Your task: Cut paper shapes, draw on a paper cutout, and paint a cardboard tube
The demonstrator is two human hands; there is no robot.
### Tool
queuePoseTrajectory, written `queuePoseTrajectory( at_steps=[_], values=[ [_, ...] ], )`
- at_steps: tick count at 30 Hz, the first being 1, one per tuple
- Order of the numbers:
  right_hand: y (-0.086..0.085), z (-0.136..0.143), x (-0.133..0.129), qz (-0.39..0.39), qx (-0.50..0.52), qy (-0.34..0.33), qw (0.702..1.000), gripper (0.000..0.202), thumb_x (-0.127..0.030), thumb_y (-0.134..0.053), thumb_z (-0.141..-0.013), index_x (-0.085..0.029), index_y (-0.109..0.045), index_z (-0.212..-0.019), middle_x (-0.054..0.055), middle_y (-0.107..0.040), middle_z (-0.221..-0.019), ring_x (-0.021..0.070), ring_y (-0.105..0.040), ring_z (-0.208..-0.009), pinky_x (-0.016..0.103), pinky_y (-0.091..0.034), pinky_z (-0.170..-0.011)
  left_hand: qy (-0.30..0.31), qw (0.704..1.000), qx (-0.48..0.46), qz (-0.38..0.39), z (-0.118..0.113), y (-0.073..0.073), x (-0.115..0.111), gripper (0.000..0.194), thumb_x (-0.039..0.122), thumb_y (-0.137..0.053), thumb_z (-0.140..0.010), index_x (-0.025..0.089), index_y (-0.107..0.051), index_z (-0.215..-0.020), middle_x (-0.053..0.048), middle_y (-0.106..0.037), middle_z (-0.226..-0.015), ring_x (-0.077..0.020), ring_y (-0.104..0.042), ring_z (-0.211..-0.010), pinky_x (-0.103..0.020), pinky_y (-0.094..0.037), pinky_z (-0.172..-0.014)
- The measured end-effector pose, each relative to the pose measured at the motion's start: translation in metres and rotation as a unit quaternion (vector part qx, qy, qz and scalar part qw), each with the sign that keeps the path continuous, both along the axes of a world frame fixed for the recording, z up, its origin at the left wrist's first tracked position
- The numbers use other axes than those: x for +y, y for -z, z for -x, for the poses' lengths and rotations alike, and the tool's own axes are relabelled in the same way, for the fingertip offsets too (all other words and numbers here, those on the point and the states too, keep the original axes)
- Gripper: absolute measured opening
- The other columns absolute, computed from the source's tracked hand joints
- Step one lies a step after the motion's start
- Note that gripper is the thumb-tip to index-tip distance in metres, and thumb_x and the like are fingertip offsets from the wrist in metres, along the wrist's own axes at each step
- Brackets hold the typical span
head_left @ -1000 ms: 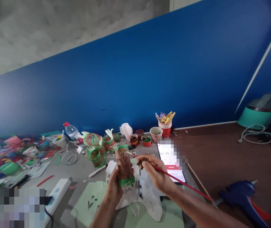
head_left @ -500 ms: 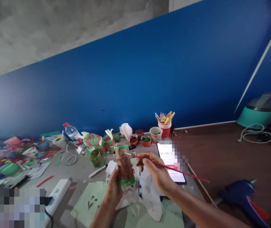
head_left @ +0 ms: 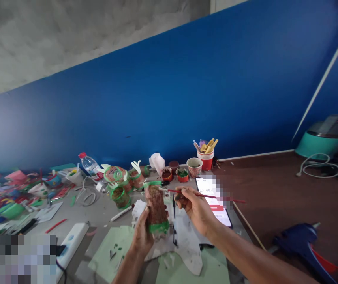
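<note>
My left hand [head_left: 143, 230] is wrapped round the lower part of a brown cylinder [head_left: 156, 205] with green bands at its top and bottom. In my right hand [head_left: 195, 207] a thin red paintbrush [head_left: 200, 194] is pinched, its pale tip at the cylinder's upper right side. Whether the tip touches the surface is too small to tell. Behind the cylinder stand a small cup of dark brown paint [head_left: 167, 174] and a small cup of green paint [head_left: 182, 175].
A phone [head_left: 213, 201] lies right of the papers, with a blue glue gun [head_left: 301, 242] farther right. Painted pots [head_left: 121, 198], a water bottle [head_left: 89, 165] and a power strip [head_left: 72, 246] are on the left. A red cup of tools [head_left: 205, 159] stands behind.
The brush has swung to a flatter angle, its rear end moving up and left. My right hand has shifted slightly. The cylinder, still in my left hand, has barely moved.
</note>
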State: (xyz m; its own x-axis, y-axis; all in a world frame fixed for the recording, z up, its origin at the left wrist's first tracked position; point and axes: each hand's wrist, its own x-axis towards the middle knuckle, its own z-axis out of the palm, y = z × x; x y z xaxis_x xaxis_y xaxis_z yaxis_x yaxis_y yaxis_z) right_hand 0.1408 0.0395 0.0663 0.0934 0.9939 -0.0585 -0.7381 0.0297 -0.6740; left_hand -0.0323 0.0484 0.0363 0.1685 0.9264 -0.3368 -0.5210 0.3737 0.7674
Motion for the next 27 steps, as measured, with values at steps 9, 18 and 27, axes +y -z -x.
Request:
queuePoseTrajectory(
  at_steps=[9, 18, 27],
  values=[
    [-0.0071, -0.0011, -0.0042, -0.042, 0.009, -0.043, 0.998, 0.023, -0.034, -0.077, -0.063, -0.017, -0.069, -0.076, 0.002, -0.066, -0.063, 0.0123, -0.054, -0.052, 0.025, -0.039, -0.052, -0.008, 1.0, -0.013, -0.007, -0.0023, 0.0024, 0.0, 0.041, 0.043, -0.077, -0.058, 0.012, -0.071, -0.083, -0.01, -0.073, -0.074, -0.0335, -0.067, -0.089, -0.041, -0.052, -0.08],
    [-0.002, -0.0055, 0.0023, -0.015, -0.018, 0.001, 1.0, 0.021, -0.032, -0.076, -0.062, -0.016, -0.068, -0.072, 0.001, -0.064, -0.06, 0.0119, -0.051, -0.05, 0.026, -0.037, -0.049, -0.006, 1.0, -0.017, 0.003, 0.0007, 0.0022, 0.0004, 0.041, 0.04, -0.079, -0.057, 0.013, -0.071, -0.087, -0.01, -0.074, -0.078, -0.0341, -0.068, -0.089, -0.043, -0.052, -0.079],
    [-0.0046, -0.0047, -0.0007, -0.047, -0.114, 0.0, 0.992, 0.016, -0.031, -0.069, -0.068, -0.016, -0.068, -0.073, 0.001, -0.063, -0.061, 0.012, -0.052, -0.049, 0.027, -0.037, -0.052, -0.012, 1.0, -0.023, 0.002, 0.0005, 0.0053, 0.0014, 0.041, 0.04, -0.078, -0.059, 0.012, -0.071, -0.087, -0.009, -0.074, -0.079, -0.0331, -0.067, -0.091, -0.042, -0.051, -0.082]
  ],
)
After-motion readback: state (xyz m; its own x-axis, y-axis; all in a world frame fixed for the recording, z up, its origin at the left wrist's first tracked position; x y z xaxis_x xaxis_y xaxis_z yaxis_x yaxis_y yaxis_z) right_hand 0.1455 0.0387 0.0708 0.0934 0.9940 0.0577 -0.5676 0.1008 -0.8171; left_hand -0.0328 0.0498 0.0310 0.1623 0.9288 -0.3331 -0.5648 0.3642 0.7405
